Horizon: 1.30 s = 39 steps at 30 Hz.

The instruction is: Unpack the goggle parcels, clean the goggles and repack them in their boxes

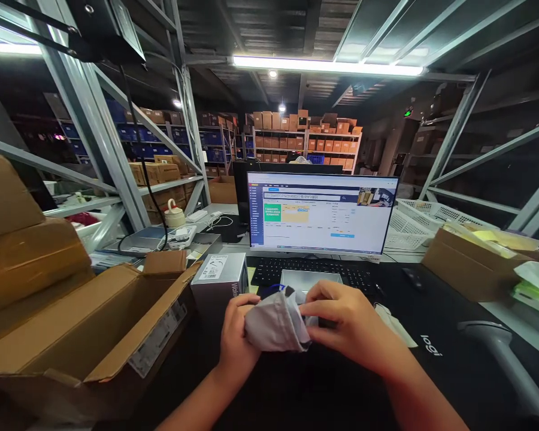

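Observation:
A light grey cloth pouch (272, 323) is held above the black desk mat, its mouth turned to the right. My left hand (238, 332) is closed around the pouch's bottom end. At the opening, the thumb and fingers of my right hand (341, 317) pinch the rim or something just inside it; the fingertips are partly hidden. A bit of dark and pale material shows in the mouth. Behind the pouch lies an open white box part (312, 278) by the keyboard (350, 276). To the left stands a silver-grey product box (220, 278) with a label on top.
An open cardboard carton (72, 323) fills the left side. A lit monitor (321, 215) stands ahead. On the right are a mouse (412, 278), a barcode scanner (498, 353), a cardboard box (471, 263) with papers and white baskets (408, 227).

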{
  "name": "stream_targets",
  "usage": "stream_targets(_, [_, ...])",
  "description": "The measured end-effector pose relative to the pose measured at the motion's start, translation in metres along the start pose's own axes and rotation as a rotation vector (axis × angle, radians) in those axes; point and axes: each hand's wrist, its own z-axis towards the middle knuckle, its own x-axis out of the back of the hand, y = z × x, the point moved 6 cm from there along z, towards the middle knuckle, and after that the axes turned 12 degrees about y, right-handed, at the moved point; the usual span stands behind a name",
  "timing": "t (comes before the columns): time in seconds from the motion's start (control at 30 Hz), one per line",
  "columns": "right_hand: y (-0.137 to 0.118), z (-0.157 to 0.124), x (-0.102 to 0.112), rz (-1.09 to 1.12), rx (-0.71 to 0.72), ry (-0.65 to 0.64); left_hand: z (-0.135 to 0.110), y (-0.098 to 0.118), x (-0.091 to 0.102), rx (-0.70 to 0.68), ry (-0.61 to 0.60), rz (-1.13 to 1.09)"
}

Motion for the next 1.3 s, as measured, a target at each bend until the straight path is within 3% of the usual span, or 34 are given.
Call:
stream_targets(0.23, [0.01, 0.001, -0.016, -0.078, -0.196, -0.08, -0.004, -0.003, -0.004, 0.062, -0.038, -0.001])
stream_targets(0.43, [0.034, 0.0, -0.032, 0.083, -0.379, -0.122, 0.001, -0.001, -0.004, 0.121, -0.06, -0.011])
stream_targets(0.57, [0.037, -0.001, -0.04, 0.125, -0.33, -0.177, 0.005, 0.0, -0.006, 0.168, -0.115, -0.062])
stream_targets(0.7, [0.04, 0.005, -0.029, 0.117, -0.291, -0.02, -0.002, -0.008, -0.01, 0.255, -0.164, -0.143])
stream_targets(0.8, [0.053, 0.008, -0.008, 0.211, -0.396, 0.129, -0.012, -0.023, -0.012, 0.464, -0.12, -0.304])
stream_targets(0.93, [0.067, 0.007, 0.005, 0.498, -0.552, 0.193, -0.023, -0.036, -0.022, 0.841, -0.099, -0.512])
stream_targets(1.03, [0.066, 0.01, 0.001, 0.564, -0.534, 0.222, -0.031, -0.036, -0.033, 1.238, -0.155, -0.701])
stream_targets(1.1, [0.062, 0.013, -0.005, 0.543, -0.473, 0.178, -0.033, -0.036, -0.033, 1.405, -0.087, -0.74])
stream_targets(1.2, [0.064, 0.014, -0.008, 0.517, -0.428, 0.076, -0.023, -0.04, -0.023, 1.357, 0.062, -0.665])
stream_targets(1.3, [0.079, 0.012, 0.003, 0.66, -0.511, 0.064, -0.013, -0.042, -0.013, 1.283, 0.156, -0.579])
